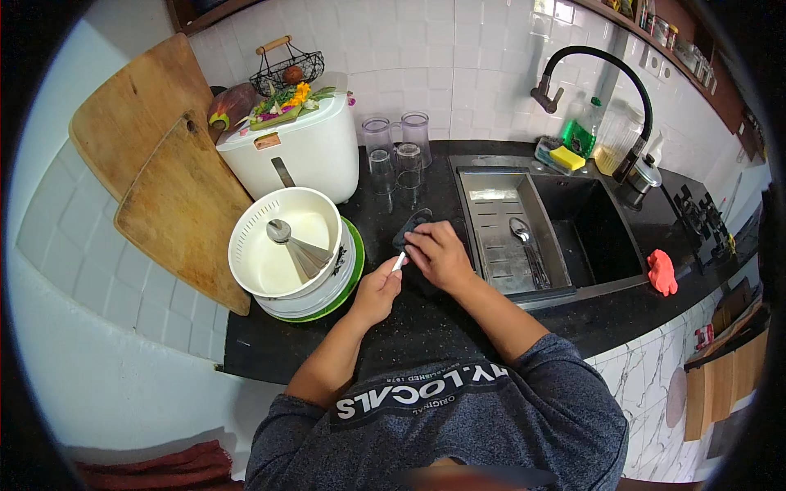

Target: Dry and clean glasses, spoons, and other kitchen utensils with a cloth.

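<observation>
My left hand (376,293) grips the white handle (399,261) of a kitchen utensil over the black counter. At its far end my right hand (441,255) pinches a dark cloth (402,238) around the utensil. A thin curved edge shows beyond the cloth, but the utensil's exact kind is hidden. Left of my hands, a white plastic basin (258,258) with a slotted side holds several metal spoons (301,248). Beneath it is a stack of white plates (307,301) on a green plate (357,245).
Glass mugs (415,132) and tumblers (382,166) stand by the wall. At right, spoons (529,251) lie in the steel drainer (491,227) beside the dark sink (589,227). A red cloth (662,273) rests on the counter's right. Wooden boards (178,215) lean left of a white container (319,147).
</observation>
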The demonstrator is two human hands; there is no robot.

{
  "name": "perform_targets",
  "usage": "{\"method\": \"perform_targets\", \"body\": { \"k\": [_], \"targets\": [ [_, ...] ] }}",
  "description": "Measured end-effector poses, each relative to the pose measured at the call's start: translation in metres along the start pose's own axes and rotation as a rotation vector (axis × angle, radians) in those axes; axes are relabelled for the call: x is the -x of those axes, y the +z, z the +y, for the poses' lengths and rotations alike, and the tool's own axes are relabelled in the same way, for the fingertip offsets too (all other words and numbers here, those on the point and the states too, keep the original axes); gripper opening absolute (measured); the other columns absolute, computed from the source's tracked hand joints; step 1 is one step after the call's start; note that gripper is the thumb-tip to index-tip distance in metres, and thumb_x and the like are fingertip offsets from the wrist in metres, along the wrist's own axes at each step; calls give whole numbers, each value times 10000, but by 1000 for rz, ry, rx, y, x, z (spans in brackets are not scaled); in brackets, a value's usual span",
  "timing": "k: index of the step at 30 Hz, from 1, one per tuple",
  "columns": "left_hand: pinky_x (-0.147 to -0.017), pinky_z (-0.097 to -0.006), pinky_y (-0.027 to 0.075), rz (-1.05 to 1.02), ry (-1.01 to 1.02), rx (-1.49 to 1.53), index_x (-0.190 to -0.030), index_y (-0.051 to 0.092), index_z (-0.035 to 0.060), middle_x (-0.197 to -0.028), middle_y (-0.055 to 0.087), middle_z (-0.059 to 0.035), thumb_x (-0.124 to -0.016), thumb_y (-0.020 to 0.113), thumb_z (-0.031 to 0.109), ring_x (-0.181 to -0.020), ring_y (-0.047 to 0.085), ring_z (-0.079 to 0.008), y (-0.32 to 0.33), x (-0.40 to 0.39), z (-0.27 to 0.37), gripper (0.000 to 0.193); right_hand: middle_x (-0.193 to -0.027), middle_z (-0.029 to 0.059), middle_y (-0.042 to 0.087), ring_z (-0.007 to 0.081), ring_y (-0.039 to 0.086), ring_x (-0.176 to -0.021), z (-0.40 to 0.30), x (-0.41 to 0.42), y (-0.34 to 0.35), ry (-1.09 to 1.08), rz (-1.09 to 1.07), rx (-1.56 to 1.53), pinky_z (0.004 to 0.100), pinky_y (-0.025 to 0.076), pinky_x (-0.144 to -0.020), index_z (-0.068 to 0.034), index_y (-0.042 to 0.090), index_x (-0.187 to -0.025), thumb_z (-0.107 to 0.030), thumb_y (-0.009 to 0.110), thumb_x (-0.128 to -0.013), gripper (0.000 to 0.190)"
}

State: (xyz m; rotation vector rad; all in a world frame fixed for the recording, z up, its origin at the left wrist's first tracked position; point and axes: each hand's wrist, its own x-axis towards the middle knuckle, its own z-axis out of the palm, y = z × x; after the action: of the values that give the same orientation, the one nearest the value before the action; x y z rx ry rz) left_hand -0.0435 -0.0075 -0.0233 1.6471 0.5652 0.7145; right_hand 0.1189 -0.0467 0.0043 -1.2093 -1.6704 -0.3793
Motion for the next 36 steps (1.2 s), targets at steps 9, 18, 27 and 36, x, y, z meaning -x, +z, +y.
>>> {"method": "perform_targets", "body": {
  "k": [9,18,27,36],
  "targets": [
    [-404,-176,251,76,-178,221,-1093,556,35,-548,342,64,-931,385,287,-442,307,-18,-5,-1,22,345,-881,142,576,284,545,-845,68,0,-19,805,292,-551,351,448,-747,-7,551,-987,-75,646,-732,280],
    [-383,-172,296,191,-56,306,-869,527,49,-599,409,41,-887,510,215,-426,356,-33,-1,-3,18,168,-840,115,604,290,566,-848,47,7,-14,564,-269,65,355,448,-759,-50,630,-905,-171,644,-742,204],
    [-470,-186,328,105,3,-34,-969,594,25,-612,467,46,-884,518,201,-515,396,-26,2,2,6,210,-788,73,567,283,533,-840,-4,-15,-14,-117,51,-50,372,416,-775,-60,590,-819,-25,644,-683,151],
    [-536,-213,394,101,65,-206,-960,604,14,-659,554,-2,-871,526,190,-572,477,-60,3,2,7,212,-782,78,555,276,517,-788,6,-6,-9,-97,-3,-77,362,413,-696,-56,579,-799,6,600,-697,122]
  ]
}}
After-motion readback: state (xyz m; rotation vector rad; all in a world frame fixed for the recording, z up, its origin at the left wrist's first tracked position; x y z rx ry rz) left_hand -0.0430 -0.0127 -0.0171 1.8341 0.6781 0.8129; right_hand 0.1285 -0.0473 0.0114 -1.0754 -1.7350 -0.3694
